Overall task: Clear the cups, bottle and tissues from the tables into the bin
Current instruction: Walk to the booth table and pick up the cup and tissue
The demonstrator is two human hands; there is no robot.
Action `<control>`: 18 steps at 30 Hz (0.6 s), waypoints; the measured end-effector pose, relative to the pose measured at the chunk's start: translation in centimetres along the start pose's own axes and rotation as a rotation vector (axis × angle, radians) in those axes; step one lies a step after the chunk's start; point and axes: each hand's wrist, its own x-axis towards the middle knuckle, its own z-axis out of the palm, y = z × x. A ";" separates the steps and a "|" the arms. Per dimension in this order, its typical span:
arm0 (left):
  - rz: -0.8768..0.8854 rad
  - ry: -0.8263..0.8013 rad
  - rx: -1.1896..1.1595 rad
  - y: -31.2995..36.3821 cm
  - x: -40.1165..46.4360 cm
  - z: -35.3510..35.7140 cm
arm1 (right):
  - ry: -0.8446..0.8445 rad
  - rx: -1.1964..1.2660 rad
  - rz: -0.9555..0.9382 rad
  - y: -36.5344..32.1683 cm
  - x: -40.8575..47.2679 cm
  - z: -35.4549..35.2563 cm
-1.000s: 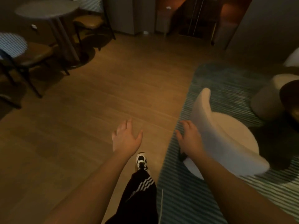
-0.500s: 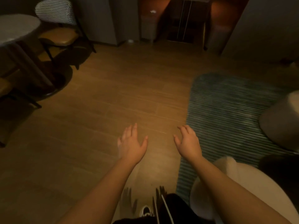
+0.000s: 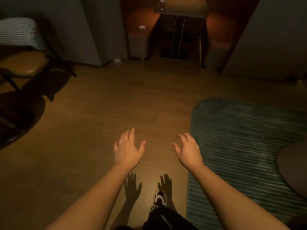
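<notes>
Your left hand (image 3: pixel 127 151) and right hand (image 3: pixel 188 151) hover over the wooden floor (image 3: pixel 99 122), fingers spread, holding nothing (a crumpled tissue (image 3: pixel 142 27) lies far ahead).

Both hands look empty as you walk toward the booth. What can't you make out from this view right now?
- Head view: the small white object on the far stool is too small and dim to identify.
- The pale thing at the table edge is cut by the top border.
- No bin is identifiable.
- The round seat is cropped at right.
- Left hand and right hand hold nothing.
</notes>
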 end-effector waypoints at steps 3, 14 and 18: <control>0.020 -0.003 -0.013 2.7 9.6 -1.1 | 0.028 0.014 0.007 -0.5 9.6 -2.1; -0.008 0.026 -0.052 6.0 44.7 -1.5 | 0.080 0.032 0.040 -1.3 45.4 -3.3; -0.026 -0.009 -0.044 6.1 61.2 -2.9 | 0.068 0.063 0.049 -4.9 61.4 -3.2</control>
